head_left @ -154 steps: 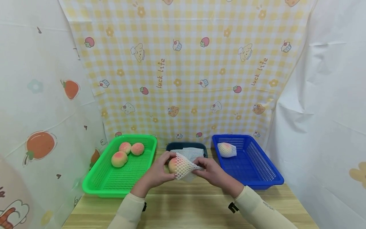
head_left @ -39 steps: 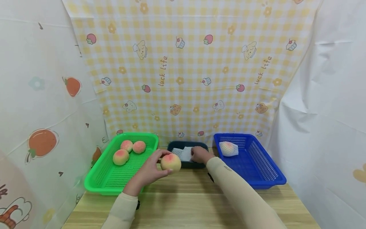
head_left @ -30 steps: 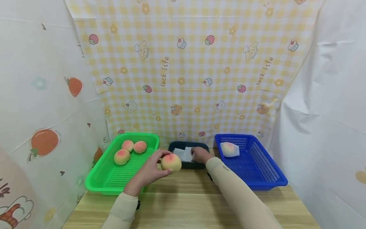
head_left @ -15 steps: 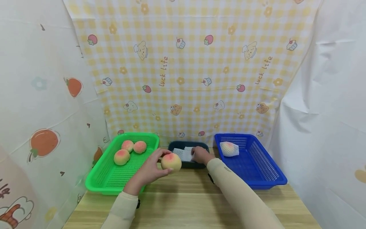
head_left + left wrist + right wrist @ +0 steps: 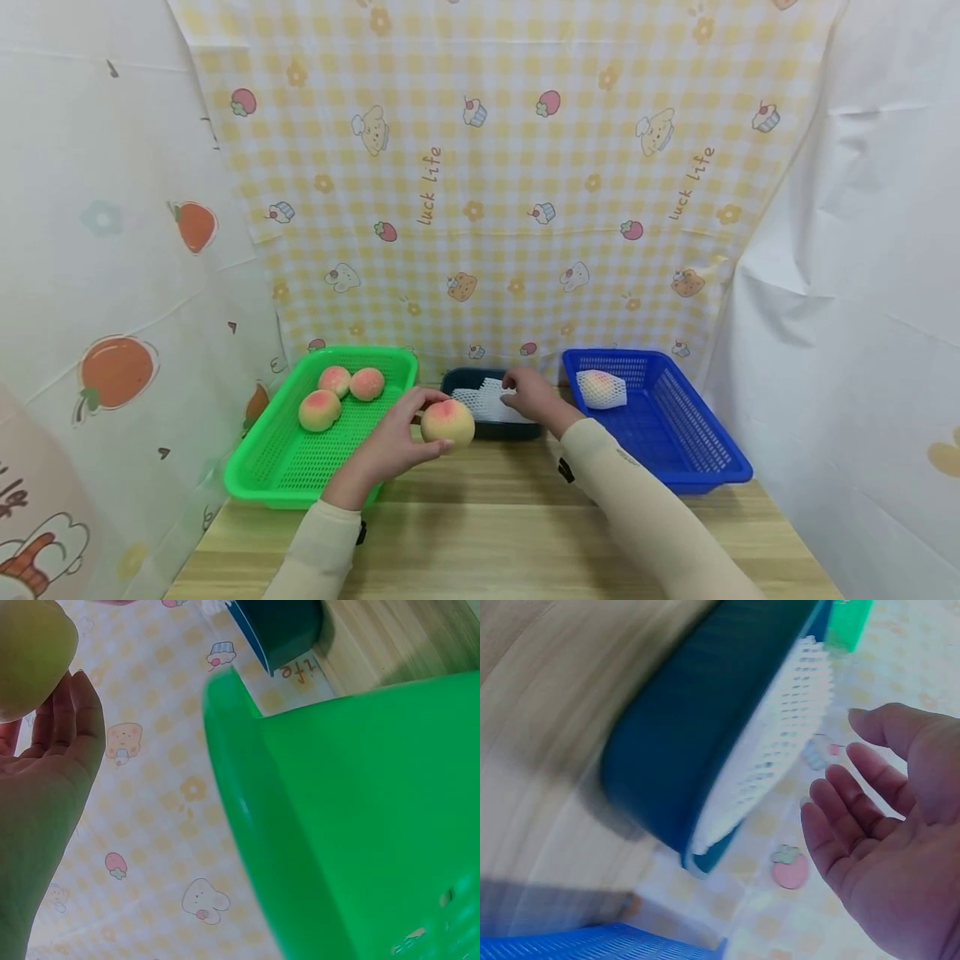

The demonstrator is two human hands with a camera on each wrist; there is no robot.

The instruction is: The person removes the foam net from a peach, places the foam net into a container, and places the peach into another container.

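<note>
My left hand [image 5: 396,446] grips a bare yellow-and-pink peach [image 5: 448,423] between thumb and fingers, above the table in front of the dark tray. In the left wrist view the peach [image 5: 34,656] is cut off at the corner. My right hand [image 5: 531,395] hovers over the right part of the dark teal tray [image 5: 517,431]. White foam fruit nets [image 5: 483,402] lie in that tray. The right wrist view shows the right hand [image 5: 900,825] palm side, fingers loosely bent and holding nothing, apart from the foam net [image 5: 780,735].
A green basket [image 5: 258,454] at left holds three bare peaches [image 5: 319,410]. A blue basket [image 5: 697,479] at right holds one peach in a foam net [image 5: 602,390]. All stand on a wooden table [image 5: 487,533] before a checked cloth [image 5: 480,167].
Five seconds ago both hands held a peach partly in a foam net; now the left holds a bare peach. Within the last half second the right hand has lifted from the nets.
</note>
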